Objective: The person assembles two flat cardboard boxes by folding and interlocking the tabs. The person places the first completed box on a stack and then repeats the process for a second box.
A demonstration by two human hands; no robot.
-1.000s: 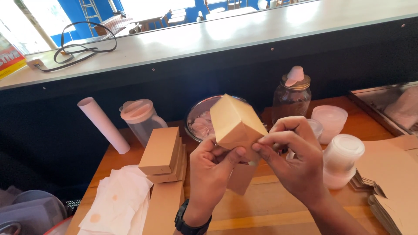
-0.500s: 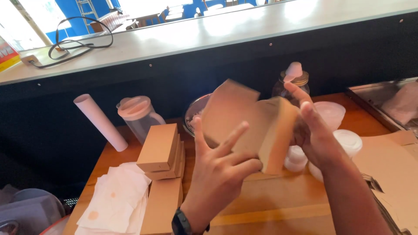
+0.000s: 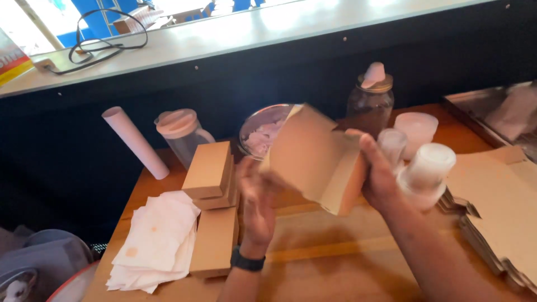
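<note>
So, the right hand is wrapped around the right end of a brown cardboard box, thumb up along the side wall, holding it tilted in the air over the table. The left hand sits just under and left of the box, blurred mid-motion, fingers loosely spread, and I can't tell whether it actually touches the cardboard. It has a dark watch on the wrist.

Looks to me like the box-folding step: the box has its shape but one big flap seems to be standing open. I'd guess the next move needs the left hand to get a grip on the loose side while the right keeps the box steady.

Around them: a stack of finished boxes just left, white paper napkins further left, flat cardboard blanks on the right, lidded plastic cups just beyond the right hand, and a glass jar at the back.
</note>
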